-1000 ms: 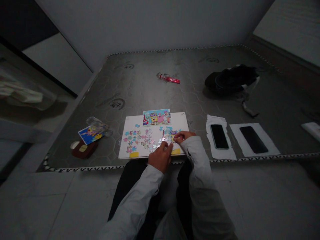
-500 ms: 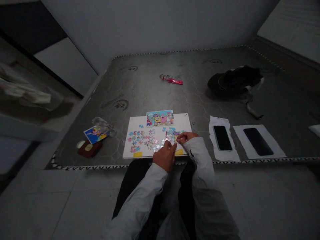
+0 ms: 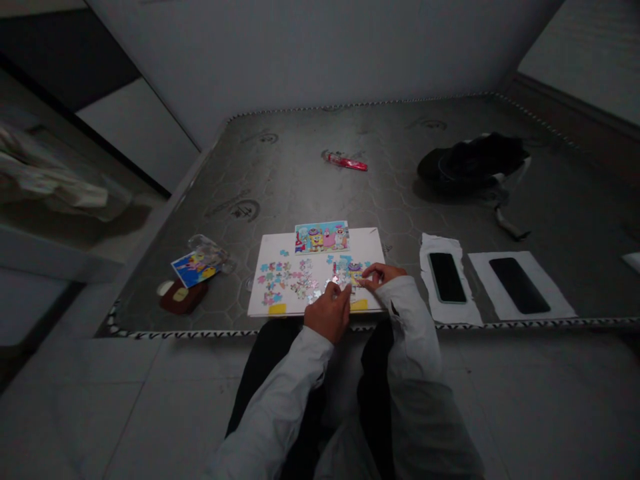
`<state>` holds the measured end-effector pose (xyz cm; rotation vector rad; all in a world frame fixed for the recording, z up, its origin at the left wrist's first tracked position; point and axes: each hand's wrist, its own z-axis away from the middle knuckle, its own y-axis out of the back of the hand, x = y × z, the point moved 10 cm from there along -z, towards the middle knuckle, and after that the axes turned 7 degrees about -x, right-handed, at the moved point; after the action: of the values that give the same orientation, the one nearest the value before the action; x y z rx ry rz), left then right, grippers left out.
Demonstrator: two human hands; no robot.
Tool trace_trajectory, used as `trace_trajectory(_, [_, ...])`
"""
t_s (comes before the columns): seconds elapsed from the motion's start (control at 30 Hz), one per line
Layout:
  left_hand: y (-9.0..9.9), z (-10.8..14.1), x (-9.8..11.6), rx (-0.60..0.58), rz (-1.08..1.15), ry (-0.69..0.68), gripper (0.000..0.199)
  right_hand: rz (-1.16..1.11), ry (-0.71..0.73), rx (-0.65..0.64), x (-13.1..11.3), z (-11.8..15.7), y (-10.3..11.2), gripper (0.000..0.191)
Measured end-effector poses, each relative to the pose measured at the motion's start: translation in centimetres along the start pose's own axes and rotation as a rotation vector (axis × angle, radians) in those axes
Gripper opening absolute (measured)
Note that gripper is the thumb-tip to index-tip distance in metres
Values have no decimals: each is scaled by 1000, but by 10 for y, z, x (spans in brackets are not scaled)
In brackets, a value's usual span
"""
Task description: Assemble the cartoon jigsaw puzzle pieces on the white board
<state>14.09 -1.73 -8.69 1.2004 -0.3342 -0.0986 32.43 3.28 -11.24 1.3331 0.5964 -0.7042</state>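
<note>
Head view: left hand [image 3: 328, 313] and right hand [image 3: 383, 275] are near pieces [image 3: 343, 265]; board [image 3: 275, 243] lies beneath, card [image 3: 321, 238] far. I cannot tell either grip.

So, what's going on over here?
A person is handling a jigsaw puzzle on a white board. The left hand and right hand are both low over its right half, fingers at a patch of pieces that looks partly joined; whether either grips one is too small to tell. Loose pieces lie scattered to the left, and a picture card sits at the far edge.
</note>
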Motion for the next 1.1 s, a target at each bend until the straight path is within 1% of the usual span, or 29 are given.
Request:
trace_trajectory(0.1, [-1, 0, 2, -6, -19, 1, 48, -5, -10, -16, 1, 0, -1, 18])
trace_trajectory(0.2, [-1, 0, 5, -13, -30, 7, 49, 5, -8, -1, 0, -1, -1, 18])
trace_trajectory(0.37, [-2, 1, 6, -26, 2, 19, 50, 19, 11, 25, -2, 0, 1, 22])
trace_trajectory(0.5, [5, 2, 0, 32, 22, 34, 47, 10, -2, 23, -2, 0, 0, 22])
trace_trajectory(0.63, [15, 3, -16, 94, 30, 112, 46, 23, -7, 10, -3, -1, 0, 20])
trace_trajectory(0.73, [19, 3, -25, 103, 40, 146, 46, 35, 3, -5, -4, -2, -1, 20])
trace_trajectory(0.83, [19, 3, -25, 94, 40, 137, 45, 30, 7, -5, -4, -1, -2, 22])
trace_trajectory(1.0, [18, 4, -20, 90, 42, 119, 45, 29, 1, 43, -6, 1, 1, 21])
trace_trajectory(1.1, [18, 4, -20, 92, 45, 120, 44, 17, 5, 56, -9, -1, -2, 21])
